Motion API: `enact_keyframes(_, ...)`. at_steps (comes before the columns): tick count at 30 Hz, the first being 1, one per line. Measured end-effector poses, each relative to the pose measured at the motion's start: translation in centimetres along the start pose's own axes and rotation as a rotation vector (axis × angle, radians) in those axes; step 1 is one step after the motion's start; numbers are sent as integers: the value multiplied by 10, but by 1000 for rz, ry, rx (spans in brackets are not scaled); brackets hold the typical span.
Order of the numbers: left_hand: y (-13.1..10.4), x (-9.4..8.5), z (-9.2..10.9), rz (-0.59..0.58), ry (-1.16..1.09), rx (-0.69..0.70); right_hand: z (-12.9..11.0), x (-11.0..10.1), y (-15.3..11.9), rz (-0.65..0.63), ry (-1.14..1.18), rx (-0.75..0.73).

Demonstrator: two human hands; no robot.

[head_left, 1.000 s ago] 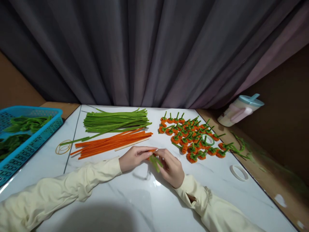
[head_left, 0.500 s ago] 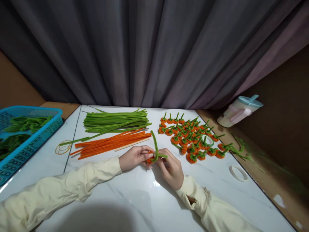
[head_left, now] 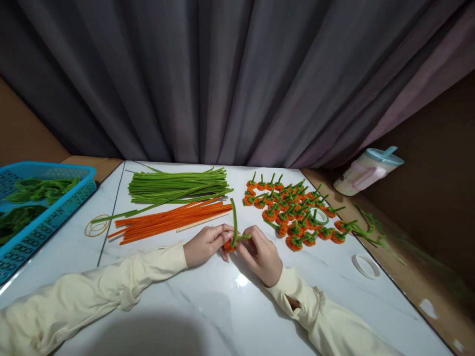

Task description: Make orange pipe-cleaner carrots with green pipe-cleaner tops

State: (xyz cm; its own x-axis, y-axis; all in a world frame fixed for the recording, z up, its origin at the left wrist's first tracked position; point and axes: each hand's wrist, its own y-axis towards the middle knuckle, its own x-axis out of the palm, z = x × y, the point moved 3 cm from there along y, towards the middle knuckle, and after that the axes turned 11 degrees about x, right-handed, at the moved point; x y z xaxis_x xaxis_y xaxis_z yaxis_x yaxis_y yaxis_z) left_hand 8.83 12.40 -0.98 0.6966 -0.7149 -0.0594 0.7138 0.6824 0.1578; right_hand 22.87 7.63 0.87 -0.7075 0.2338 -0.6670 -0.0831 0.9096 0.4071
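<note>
Between my two hands is a small orange pipe-cleaner pumpkin (head_left: 230, 245) with a green pipe cleaner (head_left: 234, 222) standing up from its top. My left hand (head_left: 208, 244) is closed on the pumpkin, thumb and fingers around its left side. My right hand (head_left: 261, 254) pinches at the green pipe cleaner's short end, which points to the right. Its fingertips are partly hidden. Beyond my hands lie a bundle of orange pipe cleaners (head_left: 159, 222) and a bundle of green pipe cleaners (head_left: 174, 187). Many finished-looking orange pumpkins (head_left: 295, 229) with green stems stand to the right.
A blue basket (head_left: 81, 193) with green pieces stands at the left. Rubber bands (head_left: 97, 226) and a thin wooden stick (head_left: 202, 222) lie on the white table. One tape roll (head_left: 366, 266) is at the right; another ring (head_left: 318, 215) rests among the pumpkins. A lidded tumbler (head_left: 367, 170) stands farther right.
The upright green pipe cleaner has straightened and shifted slightly left. The pumpkin has tilted a little in my left hand, and my right fingers have curled in closer.
</note>
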Motion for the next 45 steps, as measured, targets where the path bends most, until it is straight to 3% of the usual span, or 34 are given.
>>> enact_keyframes(3, -1, 0, 5, -24, 134, 50, 2, 5, -2, -93, -56, -11)
enact_keyframes(10, -1, 2, 3, -27, 119, -1, 7, 9, -3, -209, -73, -34)
enact_keyframes(15, 0, -1, -1, 63, 84, -36, 6, 8, -2, -176, -126, -83)
enact_keyframes(18, 2, -3, -2, 118, 42, -31, 8, 8, -2, -149, -130, -36)
enact_keyframes(24, 2, -2, 2, 120, 17, 11, 8, 9, -1, -148, -257, 32)
enact_keyframes(32, 0, -1, 2, 97, 62, -9, 7, 14, -3, -42, -490, -170)
enact_keyframes(38, 0, -1, 4, 107, 125, -3, 11, 19, -6, -30, -525, -221)
enact_keyframes(45, 2, -4, 0, 122, -78, -26, 7, 6, -3, -41, -336, 19)
